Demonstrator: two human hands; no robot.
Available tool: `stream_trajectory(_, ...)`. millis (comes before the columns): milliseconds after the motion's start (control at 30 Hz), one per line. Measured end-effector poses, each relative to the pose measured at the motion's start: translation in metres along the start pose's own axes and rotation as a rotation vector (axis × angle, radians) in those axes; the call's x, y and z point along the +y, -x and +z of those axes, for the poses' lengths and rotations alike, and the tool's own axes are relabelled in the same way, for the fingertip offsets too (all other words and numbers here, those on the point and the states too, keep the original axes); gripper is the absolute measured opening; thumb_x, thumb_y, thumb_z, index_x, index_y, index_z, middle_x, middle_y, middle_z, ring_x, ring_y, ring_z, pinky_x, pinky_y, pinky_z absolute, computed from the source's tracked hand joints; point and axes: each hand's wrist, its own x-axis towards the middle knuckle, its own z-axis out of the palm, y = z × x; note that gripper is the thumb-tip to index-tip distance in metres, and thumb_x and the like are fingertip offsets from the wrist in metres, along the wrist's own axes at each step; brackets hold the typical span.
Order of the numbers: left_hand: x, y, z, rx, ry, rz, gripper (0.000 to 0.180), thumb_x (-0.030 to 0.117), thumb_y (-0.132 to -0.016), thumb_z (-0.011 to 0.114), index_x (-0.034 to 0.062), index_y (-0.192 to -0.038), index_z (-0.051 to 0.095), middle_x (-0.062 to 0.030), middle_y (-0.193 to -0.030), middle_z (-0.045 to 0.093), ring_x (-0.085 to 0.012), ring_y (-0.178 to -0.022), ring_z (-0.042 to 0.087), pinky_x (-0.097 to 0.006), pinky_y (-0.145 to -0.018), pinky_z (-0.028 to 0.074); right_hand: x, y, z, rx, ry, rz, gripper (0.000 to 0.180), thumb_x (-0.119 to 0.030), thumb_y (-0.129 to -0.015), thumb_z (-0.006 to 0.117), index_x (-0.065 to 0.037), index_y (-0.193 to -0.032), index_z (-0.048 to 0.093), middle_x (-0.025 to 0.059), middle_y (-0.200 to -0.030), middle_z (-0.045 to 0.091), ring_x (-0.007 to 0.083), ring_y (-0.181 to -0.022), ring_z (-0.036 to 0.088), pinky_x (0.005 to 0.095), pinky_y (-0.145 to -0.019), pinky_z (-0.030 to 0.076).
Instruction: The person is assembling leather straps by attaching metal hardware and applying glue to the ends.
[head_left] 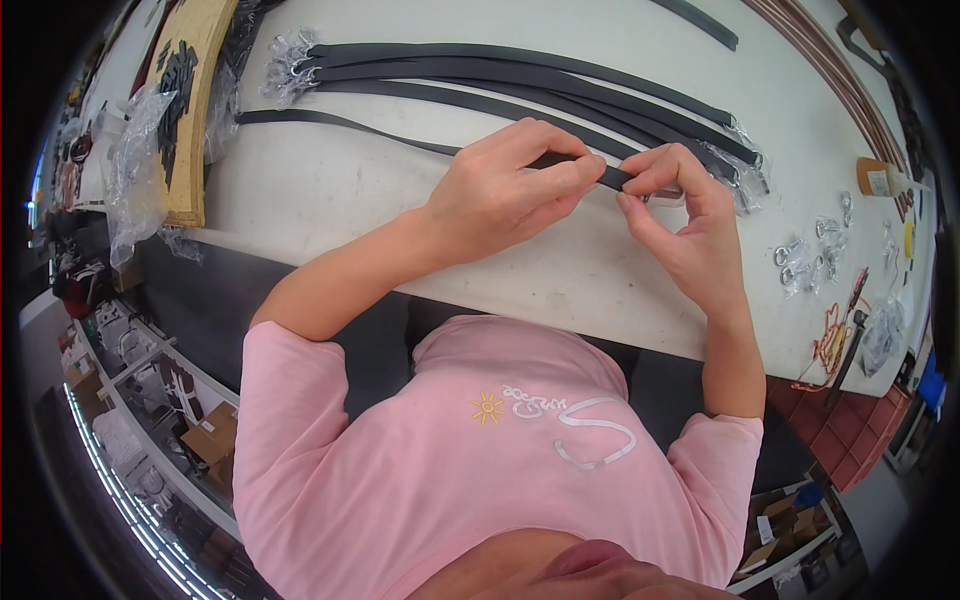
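A narrow black strap (290, 116) lies along the white table and rises into both my hands. My left hand (510, 185) pinches it between thumb and fingers. Just to the right, my right hand (690, 215) pinches the strap's end; a small piece at that end is mostly hidden by the fingers. Beyond my hands lies a bundle of several black straps (470, 68). Metal clips in clear plastic (292, 65) sit at the bundle's left end, and more plastic-wrapped fittings (745, 180) at its right end.
Left, a yellowish board (205, 130) bears small black pieces (178, 95) beside a clear plastic bag (135, 180). Right are wrapped metal clips (800, 265), an orange cord (830, 340), and an orange-brown roll (875, 178). Long brown strips (830, 70) run along the far right.
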Motion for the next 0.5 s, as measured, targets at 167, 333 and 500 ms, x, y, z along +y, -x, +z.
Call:
stream_trajectory(167, -0.003, 0.001, 0.002, 0.039, -0.025, 0.075, 0.033, -0.001, -0.071, 0.078, 0.0095, -0.102, 0.071, -0.0049, -0.094, 0.067, -0.0196, -0.077, 0.064, -0.029, -0.06, 0.054, -0.002, 0.002, 0.001, 0.015, 0.035, -0.022, 0.012, 0.004, -0.079, 0.07, 0.001, -0.086, 0.061, 0.0097, -0.094, 0.066, 0.0186, -0.09, 0.067, 0.0305, -0.086, 0.054)
stream_trajectory(333, -0.002, 0.0, 0.001, -0.003, -0.051, 0.058, 0.029, 0.001, -0.072, 0.077, 0.0096, -0.099, 0.072, -0.0032, -0.088, 0.068, -0.0189, -0.071, 0.064, -0.029, -0.058, 0.052, -0.004, 0.001, 0.002, 0.008, -0.005, 0.028, 0.012, 0.002, -0.081, 0.069, 0.001, -0.089, 0.06, 0.0085, -0.091, 0.066, 0.0169, -0.085, 0.067, 0.0299, -0.083, 0.054)
stream_trajectory(500, 0.007, -0.017, -0.009, -0.187, 0.066, -0.167, 0.019, -0.002, -0.078, 0.073, 0.0038, -0.097, 0.074, -0.0053, -0.08, 0.071, -0.0138, -0.069, 0.065, -0.025, -0.059, 0.051, 0.008, 0.0, 0.003, -0.011, -0.098, 0.149, 0.012, -0.002, -0.088, 0.065, 0.0, -0.092, 0.054, 0.0062, -0.088, 0.065, 0.0139, -0.085, 0.068, 0.0278, -0.081, 0.053)
